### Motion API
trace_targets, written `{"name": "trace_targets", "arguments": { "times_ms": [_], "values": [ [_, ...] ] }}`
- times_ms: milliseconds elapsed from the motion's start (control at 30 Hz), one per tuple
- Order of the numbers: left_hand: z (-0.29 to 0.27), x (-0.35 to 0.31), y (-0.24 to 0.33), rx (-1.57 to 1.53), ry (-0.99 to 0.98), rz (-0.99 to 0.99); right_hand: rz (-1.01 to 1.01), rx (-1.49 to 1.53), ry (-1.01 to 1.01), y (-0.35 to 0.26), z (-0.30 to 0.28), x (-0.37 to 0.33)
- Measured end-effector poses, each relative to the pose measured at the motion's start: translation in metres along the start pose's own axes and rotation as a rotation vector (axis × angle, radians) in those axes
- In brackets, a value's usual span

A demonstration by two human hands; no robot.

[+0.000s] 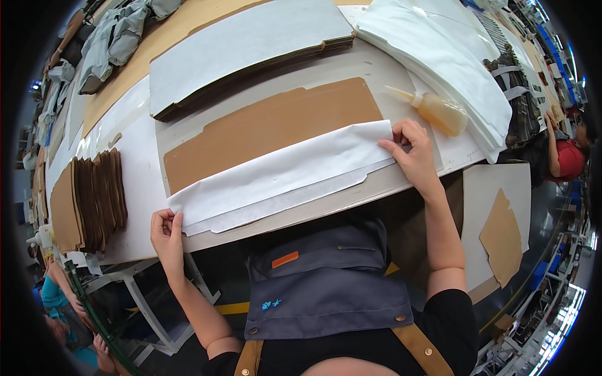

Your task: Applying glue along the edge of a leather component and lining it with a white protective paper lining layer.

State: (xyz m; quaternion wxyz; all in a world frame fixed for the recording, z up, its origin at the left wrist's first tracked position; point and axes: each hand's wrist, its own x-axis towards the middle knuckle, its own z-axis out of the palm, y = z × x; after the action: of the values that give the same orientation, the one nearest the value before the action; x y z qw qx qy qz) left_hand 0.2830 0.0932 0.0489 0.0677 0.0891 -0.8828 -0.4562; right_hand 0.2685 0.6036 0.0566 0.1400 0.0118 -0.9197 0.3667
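Note:
A long strip of white sheet material (282, 160) lies across the near half of a brown panel (269, 125) on the table. My left hand (167, 229) pinches the strip's left end between thumb and fingers, near the table edge. At the opposite end, my right hand (411, 147) pinches the strip's upper right corner. Below the white strip, a paler, notched edge (295, 194) shows along the front. The brown panel's far half is uncovered, and its outline has stepped corners.
Beyond the panel sits a thick stack of white-topped boards (251, 50). A squeeze bottle of amber liquid (442, 114) lies at right beside piled white sheets (445, 62). Brown pieces (94, 200) stand bundled at left. A person in red (569, 156) is at far right; others are at lower left.

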Motion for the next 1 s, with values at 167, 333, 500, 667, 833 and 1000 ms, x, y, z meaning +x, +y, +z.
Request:
{"name": "trace_targets", "arguments": {
  "times_ms": [167, 333, 500, 667, 833, 1000],
  "values": [
    [0.0, -0.002, 0.003, 0.019, -0.004, -0.009, -0.009, 0.024, 0.004, -0.001, 0.004, 0.0],
    [-0.003, -0.004, 0.013, 0.036, -0.053, -0.007, -0.017, -0.01, 0.032, -0.002, 0.005, -0.001],
    [-0.009, -0.01, 0.015, 0.067, 0.029, -0.008, -0.011, 0.0, 0.011, -0.004, 0.006, -0.002],
    [0.032, -0.038, 0.055, 0.495, -0.162, 0.465, 0.042, 0.003, 0.01, 0.0, 0.005, -0.007],
    [0.043, -0.061, 0.062, 0.807, -0.467, 0.53, 0.047, 0.02, -0.004, -0.005, 0.008, -0.004],
    [0.019, -0.067, 0.042, 0.871, -0.386, 0.378, 0.035, 0.02, 0.022, 0.0, 0.008, -0.005]
  ]
}}
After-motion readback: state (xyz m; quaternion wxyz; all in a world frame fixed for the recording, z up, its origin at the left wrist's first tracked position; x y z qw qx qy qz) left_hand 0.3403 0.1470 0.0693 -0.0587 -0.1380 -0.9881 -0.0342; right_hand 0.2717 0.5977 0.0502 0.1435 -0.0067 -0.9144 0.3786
